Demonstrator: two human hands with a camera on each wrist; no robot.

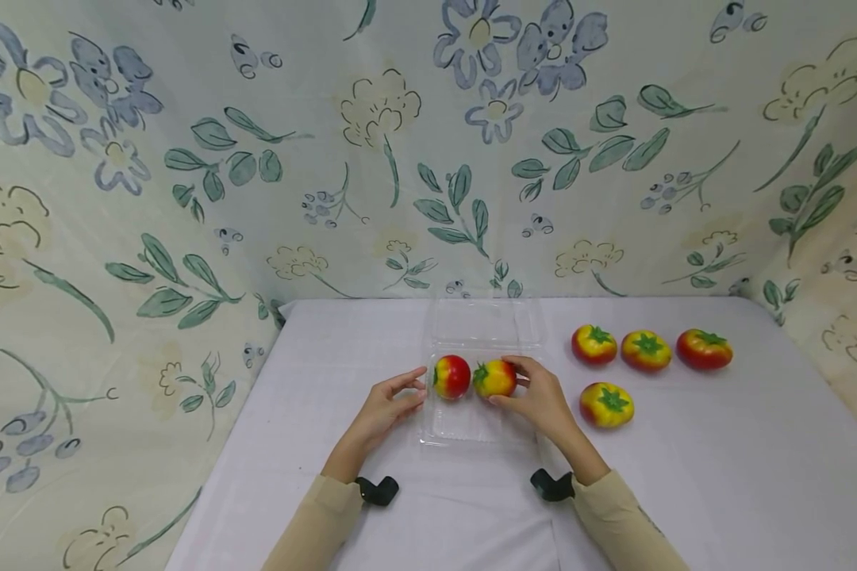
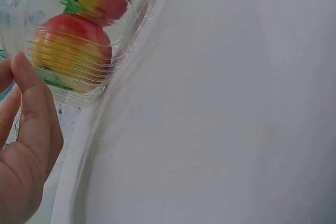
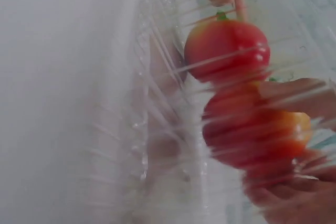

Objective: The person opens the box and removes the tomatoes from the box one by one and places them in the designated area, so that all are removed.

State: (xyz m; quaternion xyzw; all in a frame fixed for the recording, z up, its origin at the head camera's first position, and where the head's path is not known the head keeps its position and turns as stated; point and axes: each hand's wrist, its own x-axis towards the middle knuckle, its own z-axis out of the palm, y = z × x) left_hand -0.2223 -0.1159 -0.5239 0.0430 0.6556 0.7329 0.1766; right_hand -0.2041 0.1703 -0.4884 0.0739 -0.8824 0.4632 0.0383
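Note:
A clear plastic clamshell box (image 1: 464, 434) lies with its lid (image 1: 474, 321) folded back. In its left part sits a red tomato (image 1: 452, 377), its green calyx turned left. My right hand (image 1: 543, 396) pinches a yellow-and-red tomato (image 1: 495, 378) between thumb and fingers, beside the first one inside the box. The right wrist view shows this held tomato (image 3: 247, 129) through the ribbed plastic wall, close against the other. My left hand (image 1: 393, 404) is at the box's left side, fingertips (image 2: 22, 64) right at the wall with fingers loosely bent.
To the right of the box, three tomatoes stand in a row, ending with a redder, flatter tomato (image 1: 705, 350). Another yellow-topped tomato (image 1: 606, 405) lies nearer. A white cloth (image 1: 685, 492) covers the table; a floral curtain (image 1: 428, 159) hangs behind it.

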